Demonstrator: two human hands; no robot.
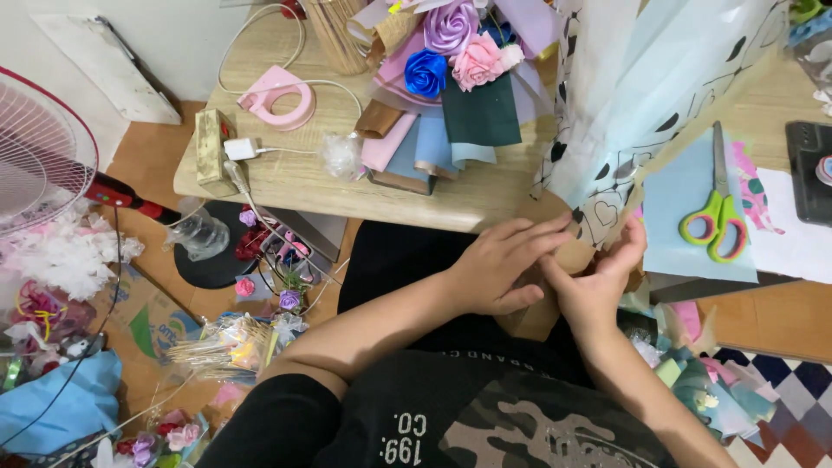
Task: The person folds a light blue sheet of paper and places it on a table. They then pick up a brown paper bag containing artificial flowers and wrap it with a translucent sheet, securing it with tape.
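Observation:
My left hand (505, 264) lies flat, fingers stretched to the right, pressing on brown paper (575, 256) at the foot of a wrapped bundle. My right hand (601, 282) grips the same brown paper from the right side, thumb up near the wrap. The bundle is a tall cone of pale blue and white patterned wrapping paper (646, 95) that leans up over the wooden table (303, 178). Both hands meet at the table's front edge, above my lap.
Green-handled scissors (716, 217) lie on a blue sheet right of the wrap. Ribbon roses (451, 48) and folded coloured papers sit behind. A pink tape holder (279, 97), charger and cable lie left. A fan (39, 147) and craft clutter cover the floor at left.

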